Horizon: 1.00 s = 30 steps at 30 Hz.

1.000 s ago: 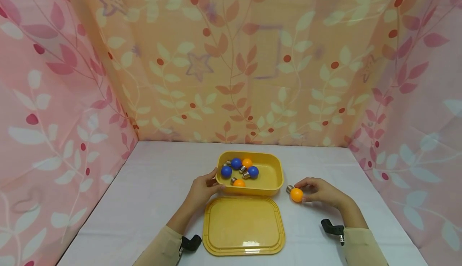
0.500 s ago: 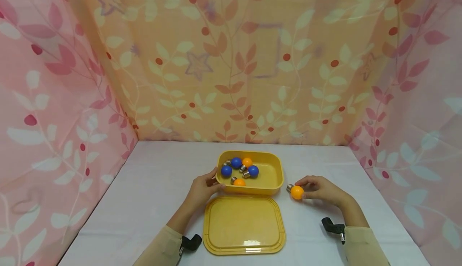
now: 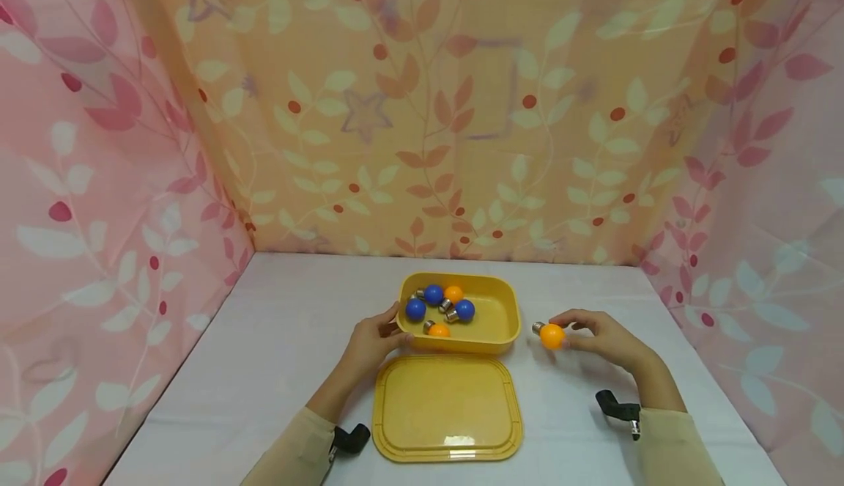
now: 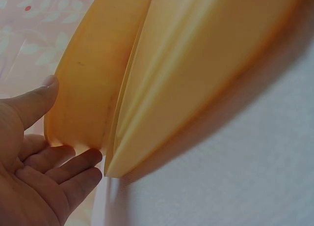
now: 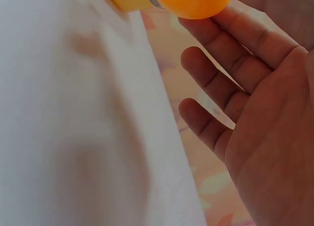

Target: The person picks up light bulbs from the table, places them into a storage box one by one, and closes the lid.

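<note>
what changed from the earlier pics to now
The right hand has shifted up and slightly right in the head view, carrying the orange bulb it already held. Nothing was newly gripped or let go. The left hand stays on the box, the five bulbs inside lie as before, and the lid is unmoved.

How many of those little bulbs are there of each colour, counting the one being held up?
Blue bulbs: 3, all in the yellow box
Orange bulbs: 3, two in the box, one in the right hand
Total: 6
</note>
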Motion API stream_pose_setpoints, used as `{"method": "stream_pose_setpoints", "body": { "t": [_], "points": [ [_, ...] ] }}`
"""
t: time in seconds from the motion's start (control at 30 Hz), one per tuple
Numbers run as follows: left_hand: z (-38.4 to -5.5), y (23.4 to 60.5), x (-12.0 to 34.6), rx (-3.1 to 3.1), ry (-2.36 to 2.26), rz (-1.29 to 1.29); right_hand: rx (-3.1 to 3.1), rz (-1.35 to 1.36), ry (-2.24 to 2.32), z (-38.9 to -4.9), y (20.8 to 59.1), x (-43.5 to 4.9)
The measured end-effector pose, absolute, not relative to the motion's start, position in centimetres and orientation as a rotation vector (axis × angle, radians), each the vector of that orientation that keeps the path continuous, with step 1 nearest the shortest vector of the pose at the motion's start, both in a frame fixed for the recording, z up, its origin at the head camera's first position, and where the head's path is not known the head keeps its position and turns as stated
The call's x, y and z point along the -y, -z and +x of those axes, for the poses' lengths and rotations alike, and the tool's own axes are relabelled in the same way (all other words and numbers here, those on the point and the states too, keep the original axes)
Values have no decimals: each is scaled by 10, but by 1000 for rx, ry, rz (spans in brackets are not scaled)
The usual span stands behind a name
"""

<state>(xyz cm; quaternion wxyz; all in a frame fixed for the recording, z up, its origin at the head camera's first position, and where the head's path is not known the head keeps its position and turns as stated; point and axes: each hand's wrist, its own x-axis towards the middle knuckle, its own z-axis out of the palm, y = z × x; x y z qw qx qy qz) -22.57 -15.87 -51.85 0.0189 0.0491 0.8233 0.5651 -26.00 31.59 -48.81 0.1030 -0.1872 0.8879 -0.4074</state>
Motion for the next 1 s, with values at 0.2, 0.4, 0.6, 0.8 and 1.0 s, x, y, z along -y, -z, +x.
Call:
{"method": "stream_pose_setpoints", "body": {
  "t": [0.2, 0.4, 0.6, 0.8, 1.0],
  "points": [
    [-226, 518, 158, -2561, -1755, 155, -2648, -687, 1149, -272, 460, -315],
    [-225, 517, 158, -2552, -1758, 179, -2649, -838, 1088, -288, 422, -305],
    [-224, 517, 159, -2547, -1760, 188, -2595, -878, 1024, -306, 390, -280],
    [-225, 519, 159, -2569, -1749, 201, -2584, -923, 866, -323, 370, -244],
    [-225, 519, 158, -2600, -1724, 192, -2448, -919, 862, -337, 369, -211]
  ]
}}
